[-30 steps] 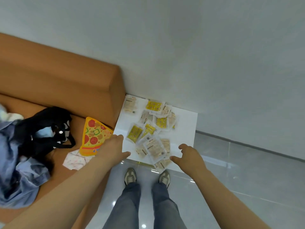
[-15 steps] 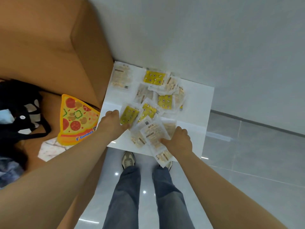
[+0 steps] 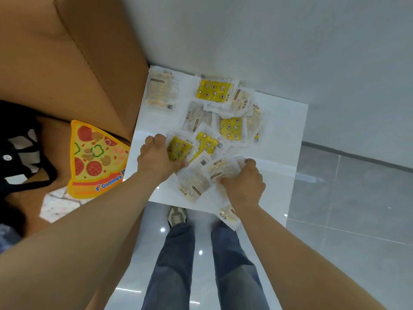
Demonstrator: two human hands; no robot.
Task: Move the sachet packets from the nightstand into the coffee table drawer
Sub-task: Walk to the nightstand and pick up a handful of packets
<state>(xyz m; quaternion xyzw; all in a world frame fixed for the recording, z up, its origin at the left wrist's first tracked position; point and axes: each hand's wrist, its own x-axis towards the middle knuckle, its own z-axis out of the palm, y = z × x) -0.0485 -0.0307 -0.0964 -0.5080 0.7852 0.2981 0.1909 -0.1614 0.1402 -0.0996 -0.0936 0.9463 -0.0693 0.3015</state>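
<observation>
Several clear sachet packets, some yellow (image 3: 213,90) and some beige (image 3: 162,91), lie scattered on the white nightstand (image 3: 283,135). My left hand (image 3: 156,158) curls its fingers round the edge of a yellow sachet (image 3: 180,149) at the pile's left side. My right hand (image 3: 242,185) grips beige sachets (image 3: 220,170) near the front edge, thumb on top. One beige packet (image 3: 228,217) hangs over the front edge below my right wrist. The coffee table drawer is not in view.
A tan sofa arm (image 3: 93,70) stands against the nightstand's left side. On the sofa seat lie a pizza-slice cushion (image 3: 96,157) and a black bag (image 3: 20,153). A grey wall rises behind; my legs and shoes (image 3: 176,217) stand on glossy grey floor tiles.
Both hands have moved forward from the nightstand's front edge onto the pile. The left now curls round a yellow sachet and the right closes on beige ones.
</observation>
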